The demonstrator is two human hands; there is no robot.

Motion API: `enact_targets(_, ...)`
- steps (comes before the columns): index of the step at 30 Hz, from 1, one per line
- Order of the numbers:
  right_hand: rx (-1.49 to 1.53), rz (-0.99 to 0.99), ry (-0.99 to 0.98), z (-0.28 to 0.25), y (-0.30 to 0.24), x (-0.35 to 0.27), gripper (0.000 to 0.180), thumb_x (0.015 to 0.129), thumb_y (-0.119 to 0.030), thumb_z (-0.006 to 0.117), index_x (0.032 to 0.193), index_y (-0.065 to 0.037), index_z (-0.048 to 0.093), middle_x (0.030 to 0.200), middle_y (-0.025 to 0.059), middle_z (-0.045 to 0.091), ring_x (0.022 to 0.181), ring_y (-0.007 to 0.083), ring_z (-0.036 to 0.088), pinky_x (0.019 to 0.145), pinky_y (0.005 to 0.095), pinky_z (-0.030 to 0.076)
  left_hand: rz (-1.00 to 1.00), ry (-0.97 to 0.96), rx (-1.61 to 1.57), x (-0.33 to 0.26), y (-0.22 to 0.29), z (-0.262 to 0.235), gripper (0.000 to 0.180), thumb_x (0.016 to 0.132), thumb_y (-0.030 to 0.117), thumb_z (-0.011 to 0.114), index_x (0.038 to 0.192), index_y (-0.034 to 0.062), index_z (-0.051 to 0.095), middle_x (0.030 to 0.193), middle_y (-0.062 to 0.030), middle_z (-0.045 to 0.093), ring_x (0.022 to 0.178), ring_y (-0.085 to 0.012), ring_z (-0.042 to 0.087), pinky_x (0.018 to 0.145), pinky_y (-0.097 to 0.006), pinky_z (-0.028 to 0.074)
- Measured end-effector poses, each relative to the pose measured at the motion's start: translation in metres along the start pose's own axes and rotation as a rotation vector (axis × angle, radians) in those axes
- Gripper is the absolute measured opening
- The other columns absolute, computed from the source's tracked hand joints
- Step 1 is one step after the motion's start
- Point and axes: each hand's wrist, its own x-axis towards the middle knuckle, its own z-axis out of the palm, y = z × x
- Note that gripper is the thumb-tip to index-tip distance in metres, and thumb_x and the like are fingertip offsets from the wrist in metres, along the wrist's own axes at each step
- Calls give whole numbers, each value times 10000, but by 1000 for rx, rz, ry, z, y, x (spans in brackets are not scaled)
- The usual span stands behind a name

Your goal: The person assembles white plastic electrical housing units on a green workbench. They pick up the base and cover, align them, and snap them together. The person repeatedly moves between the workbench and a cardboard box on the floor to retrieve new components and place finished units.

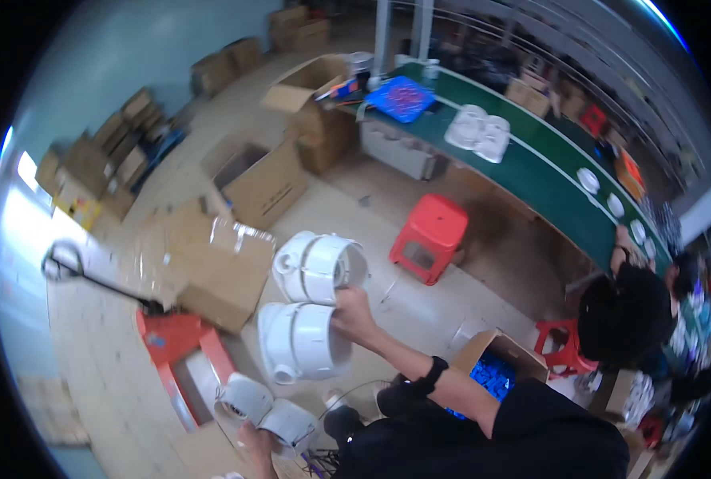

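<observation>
In front of me, my right hand (354, 316) is closed around the rims of white round plastic housings, which look like short wide cylinders. The upper housing (311, 267) and the lower housing (295, 339) are nested pairs or ringed bodies; I cannot tell which. Each has a small round boss on its side. Lower down, my left hand (256, 441) grips two more white housings, one on the left (247, 397) and one on the right (289, 423). Its fingers are partly hidden by their rims. Both hands hold their loads above the floor.
An orange pallet jack (172, 339) stands at left beside a large flattened carton (203, 267). An open carton (263, 188) and a red stool (431, 235) are ahead. A green worktable (531, 180) bears white parts and a blue tray (402, 99). Someone (627, 311) works there at right.
</observation>
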Motion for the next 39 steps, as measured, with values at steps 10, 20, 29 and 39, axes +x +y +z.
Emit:
enact_targets(10, -547, 368, 542, -336, 174, -58, 268, 674, -69, 701, 930, -110, 767, 860, 176, 710, 844, 340, 702, 778, 405, 540, 794, -468, -63, 265, 411, 173, 331, 661, 29, 646, 973, 88, 743, 878, -199, 698, 871, -382, 672, 768, -439, 518)
enact_targets(20, -823, 785, 838, -514, 241, -89, 164, 684, -77, 688, 839, -40, 729, 734, 223, 652, 731, 405, 663, 629, 457, 505, 1567, -746, 22, 308, 809, 385, 222, 620, 49, 646, 839, 42, 682, 785, -216, 662, 791, -414, 649, 709, -504, 509)
enact_targets(29, -980, 887, 619, -640, 392, -46, 129, 644, -107, 677, 667, 19, 659, 630, 232, 616, 608, 411, 641, 556, 466, 501, 1794, -637, 176, 290, 1042, 560, 95, 657, 21, 665, 747, 40, 688, 777, -200, 675, 803, -372, 680, 688, -466, 541)
enact_targets(39, -945, 784, -68, -764, 615, 24, 111, 598, -141, 679, 655, -47, 671, 662, 187, 663, 650, 359, 679, 656, 458, 549, 1597, -639, 589, 342, 1130, 690, 129, 707, 68, 708, 833, 99, 707, 866, -119, 713, 858, -305, 702, 731, -413, 558)
